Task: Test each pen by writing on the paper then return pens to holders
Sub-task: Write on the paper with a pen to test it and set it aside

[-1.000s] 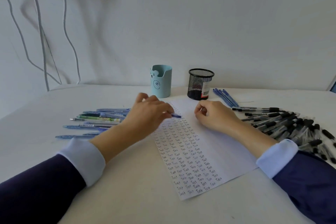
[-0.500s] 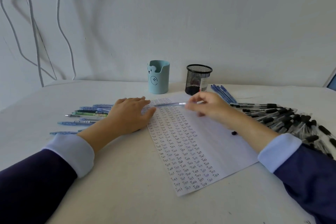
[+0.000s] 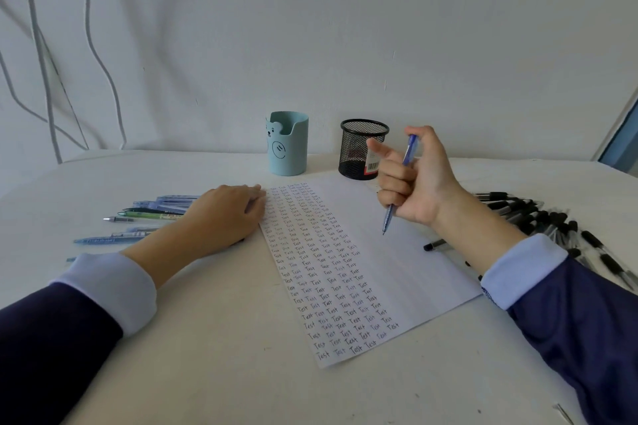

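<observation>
Right hand (image 3: 421,183) curled round pen (image 3: 409,152), tip over paper (image 3: 390,269). Left hand (image 3: 228,214) flat at paper edge. Likely light, stiff, slick; pinch near tip.

This looks like a plain desk corner in an office or study room, though which of the two cannot be told. A white table (image 3: 207,373) stands pushed against a bare white wall (image 3: 345,28), and white cables (image 3: 38,45) hang down that wall at the far left. Everything on the table is stationery. A pale blue bear-faced pen cup (image 3: 288,148) and a black mesh pen holder (image 3: 357,152) stand side by side near the wall. In front of them lies a sheet of paper (image 3: 397,269) filled with rows of the handwritten word "Test". Blue and green pens (image 3: 145,217) lie left of it, and a heap of black pens (image 3: 538,217) right. A blue-grey frame (image 3: 621,138) edges the far right.
</observation>
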Available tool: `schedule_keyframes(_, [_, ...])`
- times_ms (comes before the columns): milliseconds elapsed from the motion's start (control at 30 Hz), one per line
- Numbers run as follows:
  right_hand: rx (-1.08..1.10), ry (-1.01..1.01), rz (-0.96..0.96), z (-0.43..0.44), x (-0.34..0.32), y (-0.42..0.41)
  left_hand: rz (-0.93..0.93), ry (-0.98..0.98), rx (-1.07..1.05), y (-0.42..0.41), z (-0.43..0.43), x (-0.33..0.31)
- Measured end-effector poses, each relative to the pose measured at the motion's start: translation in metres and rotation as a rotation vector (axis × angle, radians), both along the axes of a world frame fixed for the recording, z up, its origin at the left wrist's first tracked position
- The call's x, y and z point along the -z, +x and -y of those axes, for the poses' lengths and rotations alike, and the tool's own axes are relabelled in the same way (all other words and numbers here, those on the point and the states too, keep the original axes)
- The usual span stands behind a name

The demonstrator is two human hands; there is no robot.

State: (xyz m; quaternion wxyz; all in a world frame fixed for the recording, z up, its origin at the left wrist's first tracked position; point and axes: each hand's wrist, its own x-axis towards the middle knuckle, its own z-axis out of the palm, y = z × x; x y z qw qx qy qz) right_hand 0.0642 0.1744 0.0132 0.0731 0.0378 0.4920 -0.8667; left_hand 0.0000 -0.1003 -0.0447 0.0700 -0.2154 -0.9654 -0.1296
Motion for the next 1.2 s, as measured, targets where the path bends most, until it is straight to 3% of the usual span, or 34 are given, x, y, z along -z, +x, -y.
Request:
schedule_keyframes(233, [0.015, 0.260, -0.041, 0.015, -0.005, 0.006, 0.066, -0.177, 0.240, 0.015, -0.010, 0.001])
schedule_keyframes(367, [-0.125, 0.244, -0.069, 0.013, -0.012, 0.009, 0.067, -0.230, 0.258, 0.018, -0.012, 0.001])
schedule_keyframes(533, [-0.221, 0.525, -0.082, 0.009, -0.004, 0.022, 0.062, -0.263, 0.251, 0.019, -0.012, 0.001])
schedule_keyframes(700, [-0.310, 0.446, -0.132, 0.003, 0.015, 0.032, 0.054, -0.261, 0.263, 0.015, -0.010, 0.004])
schedule_keyframes(900, [0.028, 0.694, -0.172, 0.016, 0.038, 0.035, 0.035, -0.259, 0.268, 0.015, -0.010, 0.005])
schedule_keyframes(1067, [-0.070, 0.952, -0.269, 0.020, 0.039, 0.042, 0.027, -0.269, 0.271, 0.014, -0.010, 0.006])
schedule_keyframes(1200, [0.110, 1.059, -0.315, 0.028, 0.052, 0.042, 0.023, -0.271, 0.272, 0.013, -0.010, 0.006])
